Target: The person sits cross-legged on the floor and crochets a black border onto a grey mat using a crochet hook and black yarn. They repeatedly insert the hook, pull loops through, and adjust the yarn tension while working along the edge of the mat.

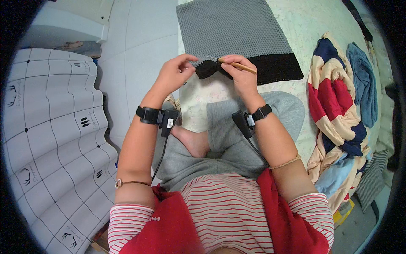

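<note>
Right hand (242, 75) pinching a wooden-handled hook (245, 67) at the grey-and-black crocheted piece (237, 31) along the bed (198, 94)'s left edge; left hand (173, 75) curled, grip unclear; seemingly mid-stitch, the next pull likely needing even tension.

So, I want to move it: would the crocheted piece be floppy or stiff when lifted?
The crocheted piece would probably droop: its black border bunches at the left end. Its open-looking mesh suggests low weight, and the rough texture might resist sliding.
</note>
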The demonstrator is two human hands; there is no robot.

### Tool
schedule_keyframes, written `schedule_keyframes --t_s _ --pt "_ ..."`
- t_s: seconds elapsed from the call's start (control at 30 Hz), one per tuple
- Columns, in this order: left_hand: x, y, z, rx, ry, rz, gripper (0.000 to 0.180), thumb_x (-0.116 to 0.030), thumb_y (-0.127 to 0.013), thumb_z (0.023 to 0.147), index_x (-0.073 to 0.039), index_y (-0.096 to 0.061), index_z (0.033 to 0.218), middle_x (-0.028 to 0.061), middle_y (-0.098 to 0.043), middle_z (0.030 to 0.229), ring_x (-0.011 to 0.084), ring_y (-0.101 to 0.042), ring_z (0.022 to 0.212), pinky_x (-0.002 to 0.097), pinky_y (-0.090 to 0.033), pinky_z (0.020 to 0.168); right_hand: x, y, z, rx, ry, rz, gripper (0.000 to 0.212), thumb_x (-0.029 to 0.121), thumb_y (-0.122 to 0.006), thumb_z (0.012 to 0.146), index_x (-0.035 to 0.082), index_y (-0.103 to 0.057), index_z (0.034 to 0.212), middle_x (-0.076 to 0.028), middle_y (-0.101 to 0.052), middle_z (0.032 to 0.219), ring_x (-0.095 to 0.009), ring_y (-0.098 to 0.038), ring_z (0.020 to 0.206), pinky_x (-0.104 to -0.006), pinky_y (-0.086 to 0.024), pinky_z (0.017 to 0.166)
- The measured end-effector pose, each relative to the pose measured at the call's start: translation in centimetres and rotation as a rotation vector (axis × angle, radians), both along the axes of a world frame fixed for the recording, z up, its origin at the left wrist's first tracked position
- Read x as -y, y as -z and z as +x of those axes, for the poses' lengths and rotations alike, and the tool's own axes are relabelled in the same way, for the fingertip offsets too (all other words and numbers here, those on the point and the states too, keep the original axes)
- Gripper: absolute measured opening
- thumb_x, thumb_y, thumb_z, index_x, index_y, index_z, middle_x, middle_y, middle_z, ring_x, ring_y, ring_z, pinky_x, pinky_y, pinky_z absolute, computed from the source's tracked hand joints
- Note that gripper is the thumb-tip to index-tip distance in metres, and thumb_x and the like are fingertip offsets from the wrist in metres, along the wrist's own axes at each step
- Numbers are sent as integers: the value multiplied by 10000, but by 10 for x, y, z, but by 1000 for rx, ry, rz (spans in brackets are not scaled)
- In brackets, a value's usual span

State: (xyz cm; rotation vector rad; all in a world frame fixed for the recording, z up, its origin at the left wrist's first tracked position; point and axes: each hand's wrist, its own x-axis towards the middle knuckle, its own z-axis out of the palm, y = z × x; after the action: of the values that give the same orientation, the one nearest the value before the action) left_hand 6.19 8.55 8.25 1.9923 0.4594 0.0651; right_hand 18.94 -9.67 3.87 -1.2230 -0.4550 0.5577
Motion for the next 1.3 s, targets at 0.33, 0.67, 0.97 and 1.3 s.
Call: schedule_keyframes --t_s 0.33,0.67,0.97,1.3 --pt "-8 2 -65 -79 -402 230 295 -96 -636 804 -73 -642 1099 48 -666 1031 149 -592 977 296 -438 856 -1 -1 1 -11 -52 97 143 -87 -645 774 19 -640 870 -87 -643 998 -170 -617 941 -276 -502 852" --pt "32 -12 41 191 -107 -603 470 -263 -581 920 -40 -458 1314 96 -472 1321 184 -519 1097 283 -490 819 7 -10 1 -60 -37 68 136 -87 -652 766 15 -640 855 -99 -643 1001 -171 -618 947 -279 -503 856" --pt "16 -11 33 491 -137 -1179 472 -299 -526 929 -40 -441 1314 131 -412 1391 293 -422 1267 309 -505 806 0 -2 4 -29 -53 94 150 -99 -649 764 13 -638 863 -104 -638 1007 -179 -617 951 -286 -498 865" --pt "42 -6 26 353 -56 364 241 -239 -689 808 -53 -659 959 172 -564 1241 362 -418 1281 420 -356 1047 3 -2 5 -50 7 131 141 -78 -664 772 18 -647 873 -101 -652 1003 -173 -629 938 -283 -511 842"
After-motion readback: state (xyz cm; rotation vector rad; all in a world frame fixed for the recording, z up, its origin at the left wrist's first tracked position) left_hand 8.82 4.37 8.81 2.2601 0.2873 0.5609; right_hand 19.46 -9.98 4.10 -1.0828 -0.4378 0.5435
